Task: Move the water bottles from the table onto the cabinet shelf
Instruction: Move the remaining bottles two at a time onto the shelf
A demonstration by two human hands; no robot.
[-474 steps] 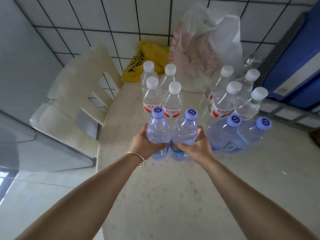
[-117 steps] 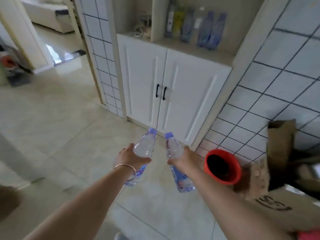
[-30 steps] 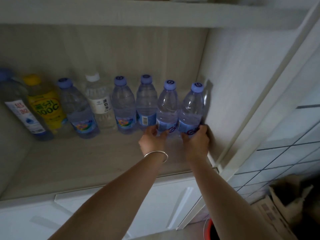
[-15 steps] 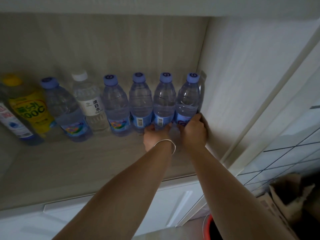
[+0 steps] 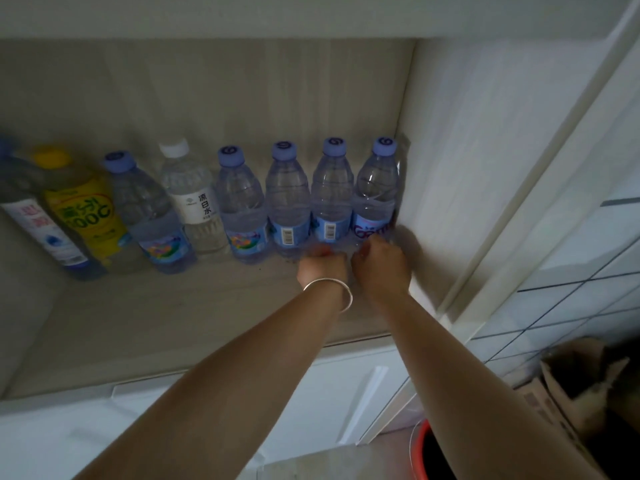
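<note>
Several clear water bottles with lilac caps stand upright in a row at the back of the cabinet shelf (image 5: pixel 173 323). My left hand (image 5: pixel 322 268) has its fingers curled round the base of the second bottle from the right (image 5: pixel 332 188). My right hand (image 5: pixel 381 266) grips the base of the rightmost bottle (image 5: pixel 375 188), which stands against the cabinet's right side wall (image 5: pixel 467 168). Both bottles stand on the shelf in line with their neighbours (image 5: pixel 287 195). The hands hide the bottle bases.
Further left on the shelf stand a white-capped bottle (image 5: pixel 190 195), a yellow-labelled drink (image 5: pixel 83 209) and a blue-based bottle (image 5: pixel 41 230). White cabinet doors (image 5: pixel 346 393) lie below. A red bucket (image 5: pixel 420 455) and a cardboard box (image 5: pixel 571 393) sit on the floor at right.
The two bottles carried from the table were set on the shelf's right end and pushed back into the row. My hands have slid slightly lower at their bases.
</note>
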